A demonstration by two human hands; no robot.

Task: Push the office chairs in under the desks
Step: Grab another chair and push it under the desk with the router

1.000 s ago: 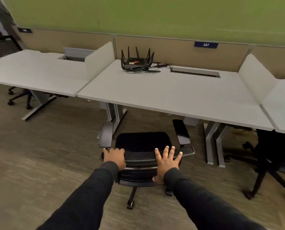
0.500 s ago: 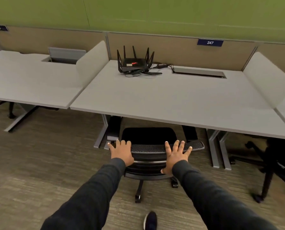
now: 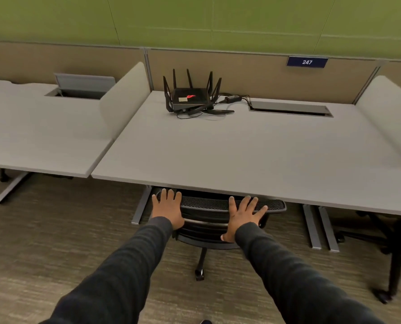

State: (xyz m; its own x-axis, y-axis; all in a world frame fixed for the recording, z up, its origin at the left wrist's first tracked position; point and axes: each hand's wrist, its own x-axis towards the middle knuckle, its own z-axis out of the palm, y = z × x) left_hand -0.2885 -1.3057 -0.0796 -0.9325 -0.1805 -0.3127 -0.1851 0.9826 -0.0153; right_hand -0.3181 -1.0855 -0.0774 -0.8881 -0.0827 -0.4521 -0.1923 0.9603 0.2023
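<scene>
A black office chair (image 3: 206,220) with a mesh backrest stands at the front edge of the grey middle desk (image 3: 241,155). Its seat and armrests are hidden under the desktop; only the backrest, the column and one caster show. My left hand (image 3: 168,208) lies flat on the left end of the backrest, fingers spread. My right hand (image 3: 242,215) presses flat on the backrest's right part, fingers also apart. Neither hand grips anything.
A black router (image 3: 190,97) with cables sits at the back of the middle desk. Grey desk legs (image 3: 314,228) flank the chair. Another black chair (image 3: 395,251) stands at the right. A second desk (image 3: 43,136) adjoins on the left, behind a divider.
The chair has rolled forward under the desk: seat and armrests, visible before, are now hidden. Both flat hands went with the backrest, and I have come closer to the desk.
</scene>
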